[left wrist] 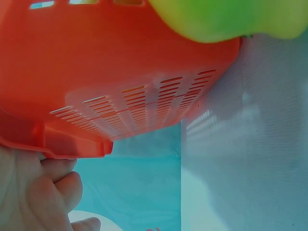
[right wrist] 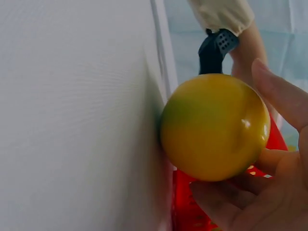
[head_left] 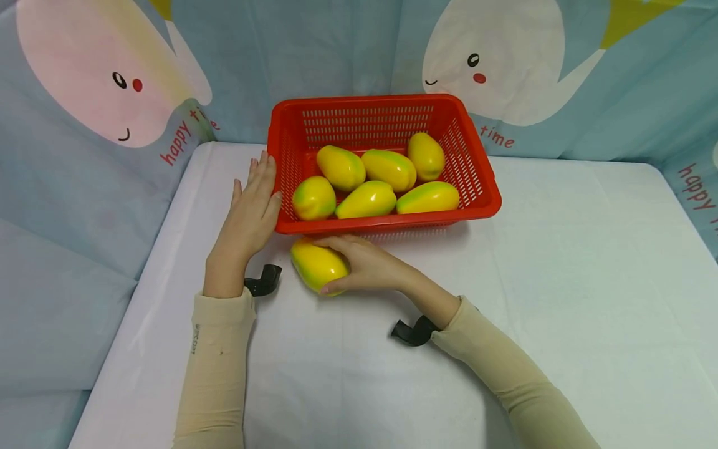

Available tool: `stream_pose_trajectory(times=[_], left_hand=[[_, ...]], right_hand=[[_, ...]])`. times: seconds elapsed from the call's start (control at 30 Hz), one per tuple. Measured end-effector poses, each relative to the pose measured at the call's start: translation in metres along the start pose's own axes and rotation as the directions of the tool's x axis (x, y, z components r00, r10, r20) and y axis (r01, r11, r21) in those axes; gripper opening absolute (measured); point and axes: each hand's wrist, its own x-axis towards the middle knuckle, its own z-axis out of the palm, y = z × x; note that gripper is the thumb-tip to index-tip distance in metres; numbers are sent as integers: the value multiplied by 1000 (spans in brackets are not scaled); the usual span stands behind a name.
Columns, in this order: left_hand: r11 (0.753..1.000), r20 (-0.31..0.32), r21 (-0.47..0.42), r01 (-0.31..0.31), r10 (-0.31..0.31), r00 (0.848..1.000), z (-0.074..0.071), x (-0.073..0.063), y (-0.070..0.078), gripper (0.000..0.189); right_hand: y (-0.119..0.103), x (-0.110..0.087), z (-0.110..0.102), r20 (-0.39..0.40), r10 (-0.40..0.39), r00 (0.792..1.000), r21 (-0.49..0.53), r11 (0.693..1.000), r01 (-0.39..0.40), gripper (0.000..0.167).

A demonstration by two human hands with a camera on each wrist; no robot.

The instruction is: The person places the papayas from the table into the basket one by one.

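Observation:
A yellow-green mango (head_left: pixel 316 265) lies on the white table just in front of a red plastic basket (head_left: pixel 387 222). My right hand (head_left: pixel 367 265) grips it from the right, thumb on the near side and fingers around the far side. The right wrist view shows the round end of this mango (right wrist: pixel 214 127) between thumb and fingers, close against the tabletop. At the basket's left rim rests my left hand (head_left: pixel 247 215), its fingers extended along the outside. From the left wrist, the fingers (left wrist: pixel 70 190) appear beside the basket's rim, lightly bent.
Several more mangoes (head_left: pixel 367 199) sit inside the basket. Black wrist-camera mounts (head_left: pixel 415 332) stick out from both sleeves. Behind the table (head_left: pixel 589 299) hangs a light blue cloth (head_left: pixel 336 50) with whale pictures, which also runs along the left side.

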Motion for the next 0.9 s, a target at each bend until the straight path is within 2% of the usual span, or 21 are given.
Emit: stream_pose_trajectory(times=[0.17, 0.43, 0.67, 0.9], left_hand=[[1000, -1, -3, -6, 6, 1000, 0, 0, 0, 59], [1000, -5, -6, -5, 5, 1000, 1, 2, -1, 59], [1000, -4, -3, -5, 5, 1000, 1, 2, -1, 59], [1000, -4, 1, -7, 7, 1000, 1, 2, -1, 59]], right_hand=[[6, 2, 4, 13, -23, 1000, 10, 1000, 22, 85], [8, 2, 6, 34, -72, 997, 38, 997, 70, 85], [9, 3, 6, 53, -84, 995, 45, 996, 81, 86], [10, 4, 7, 37, -83, 996, 57, 995, 81, 87]])
